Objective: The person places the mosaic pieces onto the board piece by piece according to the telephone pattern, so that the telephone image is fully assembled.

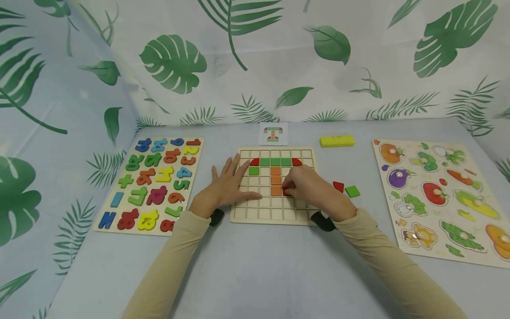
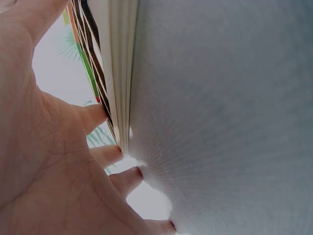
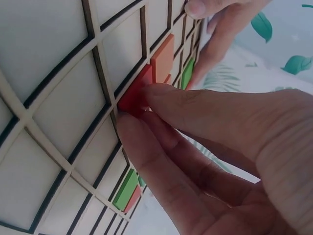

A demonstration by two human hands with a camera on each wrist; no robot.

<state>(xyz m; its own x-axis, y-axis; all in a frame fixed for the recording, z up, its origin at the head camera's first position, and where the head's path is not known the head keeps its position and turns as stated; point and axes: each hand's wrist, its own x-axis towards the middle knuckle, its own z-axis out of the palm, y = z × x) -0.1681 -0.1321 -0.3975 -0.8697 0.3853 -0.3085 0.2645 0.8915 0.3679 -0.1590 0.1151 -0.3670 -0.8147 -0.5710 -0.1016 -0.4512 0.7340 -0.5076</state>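
Note:
A wooden grid board [image 1: 251,215] lies in the middle of the table. Set in its upper rows are green square tiles [image 1: 275,161] between two rounded red tiles [image 1: 255,162], with a single green tile [image 1: 253,170] below the left one. Orange tiles [image 1: 276,180] form a column down the middle. Thumb and fingers of my right hand [image 1: 311,186] pinch a red tile [image 3: 133,93] at a cell just right of the lowest orange tile; they partly cover it. With fingers spread, my left hand [image 1: 225,186] rests on the board's left side.
A loose red tile [image 1: 338,186] and a loose green tile [image 1: 352,191] lie right of the board. Behind it are a pattern card [image 1: 273,134] and a yellow block [image 1: 337,141]. A number puzzle [image 1: 155,148] stands left, a vegetable puzzle [image 1: 422,217] right.

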